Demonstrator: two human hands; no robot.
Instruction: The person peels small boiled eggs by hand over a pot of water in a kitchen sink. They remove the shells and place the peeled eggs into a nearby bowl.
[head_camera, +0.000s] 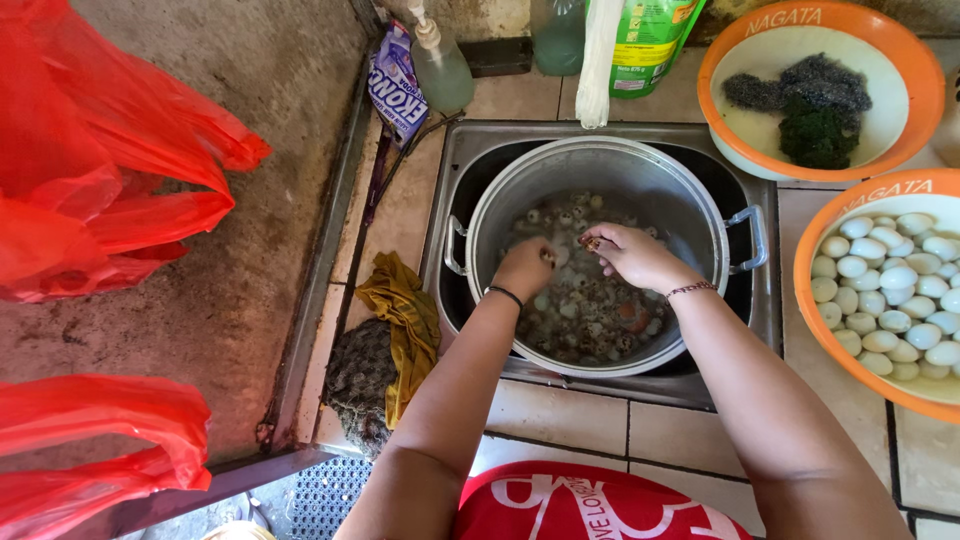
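Observation:
A large metal pot (690, 200) sits in a small steel sink (765, 310), holding water and many small speckled eggs (590, 320). Both my hands are over the pot. My left hand (527, 266) is closed around a small egg, with a dark band on its wrist. My right hand (625, 252) pinches another small speckled egg (592, 242) at its fingertips, a beaded bracelet on its wrist. An orange bowl (812, 300) at the right holds several peeled white eggs (895, 290).
A second orange bowl (925, 90) at the back right holds dark scouring pads. Soap bottles (440, 65) and a green bottle (645, 35) stand behind the sink. A yellow rag (405, 320) lies left of the sink. Red plastic bags (90, 160) hang at the left.

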